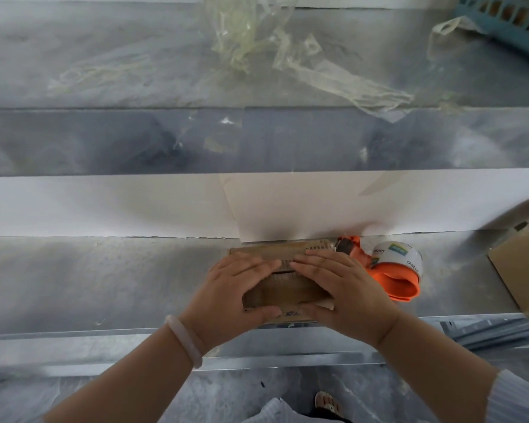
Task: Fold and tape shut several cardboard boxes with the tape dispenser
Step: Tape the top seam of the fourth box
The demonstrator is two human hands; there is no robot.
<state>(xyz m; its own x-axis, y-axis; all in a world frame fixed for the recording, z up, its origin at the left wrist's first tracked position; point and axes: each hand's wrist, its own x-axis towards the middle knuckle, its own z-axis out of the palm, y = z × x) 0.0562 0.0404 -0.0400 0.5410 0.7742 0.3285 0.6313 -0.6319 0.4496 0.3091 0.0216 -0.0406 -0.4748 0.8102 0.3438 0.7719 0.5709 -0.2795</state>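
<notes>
1. The small cardboard box (287, 290) sits at the near edge of the metal worktop (104, 285), its long axis running from 9 o'clock to 3 o'clock.
2. The left hand (235, 288) lies spread over the box's 9 o'clock half. Its fingers are nearly straight and flat on the top flaps, and its thumb lies along the near edge.
3. The right hand (345, 288) mirrors it on the 3 o'clock half, also flat and pressing. The two sets of fingertips almost meet over the middle of the box.
4. A gap shows between the flaps under the fingers, so the folding looks nearly done, and no tape can be made out on the box.
5. The tape dispenser (388, 270) lies on its side at 3 o'clock from the box, just beside the right hand. Its blade end points to about 10 o'clock and its orange handle to about 4 o'clock.
6. The right hand is plainly nearer to it. It would likely lift off to take the handle while the left hand holds the flaps down, and the flaps could spring up once that pressure goes.
7. A flat cardboard blank (519, 270) lies further out at 3 o'clock, and crumpled clear film (257, 41) lies at 12 o'clock.
</notes>
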